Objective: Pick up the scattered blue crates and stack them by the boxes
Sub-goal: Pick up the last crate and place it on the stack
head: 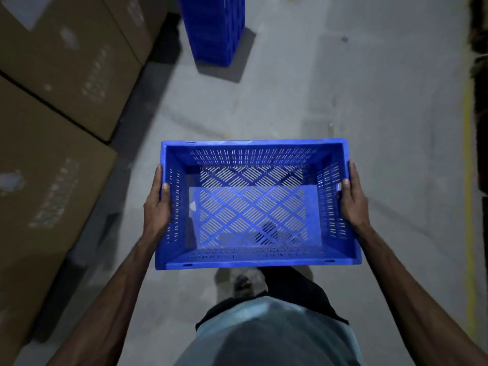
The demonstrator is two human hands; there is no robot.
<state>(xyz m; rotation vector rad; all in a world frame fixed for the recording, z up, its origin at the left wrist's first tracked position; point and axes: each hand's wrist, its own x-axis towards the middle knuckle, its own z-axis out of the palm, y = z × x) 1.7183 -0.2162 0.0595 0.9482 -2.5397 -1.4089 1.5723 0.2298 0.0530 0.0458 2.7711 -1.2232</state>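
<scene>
An empty blue slotted crate (253,204) is held level in front of my body, open side up. My left hand (158,204) grips its left short wall, thumb over the rim. My right hand (352,199) grips the right short wall the same way. Ahead at the top of the view a tall stack of blue crates (215,27) stands on the grey floor, just right of the cardboard boxes (60,75).
Large brown cardboard boxes line the left side from top to bottom. A yellow floor line (468,180) runs along the right edge beside dark shapes. Grey concrete floor (343,88) lies between me and the stack. My foot (241,282) shows below the crate.
</scene>
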